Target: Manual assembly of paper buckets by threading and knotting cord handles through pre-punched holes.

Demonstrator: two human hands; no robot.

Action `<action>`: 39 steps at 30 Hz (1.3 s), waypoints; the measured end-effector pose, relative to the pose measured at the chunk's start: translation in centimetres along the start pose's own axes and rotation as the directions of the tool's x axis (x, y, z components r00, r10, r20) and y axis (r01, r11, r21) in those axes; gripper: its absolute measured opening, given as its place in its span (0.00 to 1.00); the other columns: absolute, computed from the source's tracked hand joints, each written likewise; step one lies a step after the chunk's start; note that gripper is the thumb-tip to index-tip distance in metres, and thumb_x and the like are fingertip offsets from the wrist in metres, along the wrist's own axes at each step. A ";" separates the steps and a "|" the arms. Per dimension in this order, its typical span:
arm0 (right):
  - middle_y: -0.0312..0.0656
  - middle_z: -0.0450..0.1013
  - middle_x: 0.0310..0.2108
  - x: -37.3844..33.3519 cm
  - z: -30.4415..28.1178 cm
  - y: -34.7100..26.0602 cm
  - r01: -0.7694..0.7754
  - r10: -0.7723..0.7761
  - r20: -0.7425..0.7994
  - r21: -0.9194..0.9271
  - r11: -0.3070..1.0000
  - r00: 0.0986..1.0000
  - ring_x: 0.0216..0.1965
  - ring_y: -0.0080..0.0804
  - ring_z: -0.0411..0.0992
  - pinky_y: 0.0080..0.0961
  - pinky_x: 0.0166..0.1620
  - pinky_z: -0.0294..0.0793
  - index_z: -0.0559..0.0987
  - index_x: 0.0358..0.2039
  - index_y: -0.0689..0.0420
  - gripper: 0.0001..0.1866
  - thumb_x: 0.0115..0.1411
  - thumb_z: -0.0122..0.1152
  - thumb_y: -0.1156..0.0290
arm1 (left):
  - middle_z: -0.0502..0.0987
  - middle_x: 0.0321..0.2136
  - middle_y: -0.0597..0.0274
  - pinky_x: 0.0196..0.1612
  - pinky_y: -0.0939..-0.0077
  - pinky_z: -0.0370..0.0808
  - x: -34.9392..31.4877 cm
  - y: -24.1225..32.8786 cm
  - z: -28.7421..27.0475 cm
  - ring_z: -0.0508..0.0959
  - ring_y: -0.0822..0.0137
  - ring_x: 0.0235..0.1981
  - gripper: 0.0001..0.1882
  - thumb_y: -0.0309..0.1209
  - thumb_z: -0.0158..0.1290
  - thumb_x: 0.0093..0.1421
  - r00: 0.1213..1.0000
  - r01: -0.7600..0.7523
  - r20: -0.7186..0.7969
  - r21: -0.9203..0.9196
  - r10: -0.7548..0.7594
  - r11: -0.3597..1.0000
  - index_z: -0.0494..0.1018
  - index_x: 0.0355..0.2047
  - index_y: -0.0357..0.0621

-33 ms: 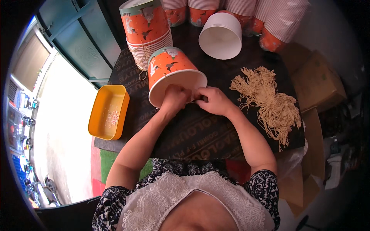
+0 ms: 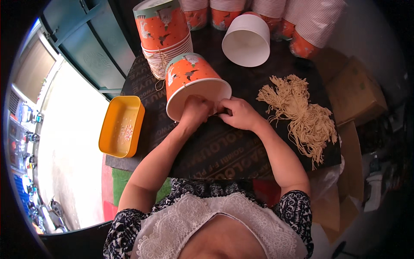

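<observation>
Because the bucket looks to be coated card, it should prove light and fairly stiff, a little slippery outside, its wall apt to dent under a hard squeeze; the rim seems the surest place to take hold. It lies tipped on the tabletop, its mouth opening toward both hands. The left hand is curled inside the mouth, its fingertips hidden, so I cannot tell what it holds. Just beside it, the right hand has thumb and fingers drawn close together at the rim; what lies between them is unclear. The bucket's base is turned away.
</observation>
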State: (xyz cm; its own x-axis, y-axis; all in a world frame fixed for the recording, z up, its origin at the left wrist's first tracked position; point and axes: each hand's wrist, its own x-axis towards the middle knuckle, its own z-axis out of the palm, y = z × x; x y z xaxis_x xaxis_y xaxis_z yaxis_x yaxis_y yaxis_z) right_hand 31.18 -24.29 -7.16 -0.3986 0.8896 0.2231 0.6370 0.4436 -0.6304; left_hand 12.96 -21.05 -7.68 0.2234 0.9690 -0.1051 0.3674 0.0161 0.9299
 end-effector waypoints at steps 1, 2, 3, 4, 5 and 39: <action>0.47 0.74 0.33 -0.2 0.0 0.0 -0.001 0.001 -0.003 -0.001 1.000 1.000 0.38 0.47 0.75 0.34 0.41 0.75 0.77 0.35 0.59 0.10 0.51 0.61 0.75 | 0.72 0.14 0.60 0.14 0.77 0.63 -0.1 0.0 0.1 0.70 0.71 0.12 0.08 0.26 0.52 0.55 1.000 0.000 -0.016 -0.038 -0.001 0.999 0.74 0.21 0.35; 0.47 0.73 0.35 -0.3 0.1 0.0 0.024 -0.024 -0.008 -0.035 0.999 1.000 0.39 0.48 0.74 0.36 0.41 0.74 0.76 0.35 0.58 0.10 0.50 0.62 0.75 | 0.72 0.14 0.60 0.14 0.77 0.63 -0.2 0.1 0.2 0.70 0.71 0.12 0.08 0.26 0.52 0.55 1.000 -0.001 -0.015 -0.037 0.001 0.999 0.74 0.21 0.35; 0.47 0.71 0.37 -0.5 0.1 -0.1 0.049 -0.050 -0.012 -0.069 0.996 0.999 0.40 0.48 0.73 0.37 0.42 0.74 0.76 0.35 0.58 0.11 0.49 0.63 0.74 | 0.72 0.14 0.61 0.13 0.77 0.63 -0.3 0.2 0.3 0.69 0.72 0.12 0.07 0.26 0.52 0.54 0.999 -0.024 -0.025 -0.075 0.022 0.997 0.73 0.21 0.36; 0.47 0.71 0.37 -0.6 0.1 -0.2 0.052 -0.053 -0.011 -0.068 0.996 0.999 0.40 0.48 0.73 0.37 0.42 0.74 0.76 0.35 0.58 0.11 0.49 0.63 0.74 | 0.72 0.14 0.61 0.13 0.78 0.62 -0.4 0.4 0.3 0.69 0.72 0.12 0.07 0.25 0.52 0.54 0.998 -0.046 -0.038 -0.113 0.042 0.993 0.73 0.21 0.36; 0.48 0.71 0.39 -0.7 0.0 -0.5 0.060 -0.064 -0.030 -0.106 0.993 0.998 0.41 0.49 0.73 0.39 0.42 0.74 0.76 0.36 0.58 0.12 0.49 0.64 0.74 | 0.72 0.14 0.61 0.13 0.78 0.62 -0.5 0.5 0.3 0.69 0.72 0.12 0.07 0.25 0.52 0.54 0.998 -0.045 -0.042 -0.112 0.041 0.993 0.73 0.21 0.36; 0.56 0.74 0.23 0.2 2.4 -0.5 -0.354 0.383 -0.087 0.240 0.904 0.920 0.29 0.53 0.75 0.41 0.34 0.74 0.79 0.25 0.64 0.10 0.50 0.57 0.69 | 0.73 0.19 0.65 0.20 0.80 0.67 0.3 0.9 -1.5 0.70 0.76 0.18 0.06 0.27 0.54 0.54 0.927 -0.178 0.353 0.114 0.128 0.977 0.75 0.30 0.36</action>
State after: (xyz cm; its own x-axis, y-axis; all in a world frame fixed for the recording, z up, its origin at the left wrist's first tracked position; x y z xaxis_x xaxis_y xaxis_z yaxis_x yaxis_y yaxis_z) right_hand 29.17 -24.57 -8.62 -0.0651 0.9975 0.0282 0.5583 0.0598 -0.8275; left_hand 11.98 -20.42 -6.32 0.5726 0.8134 -0.1027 0.4218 -0.1848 0.8877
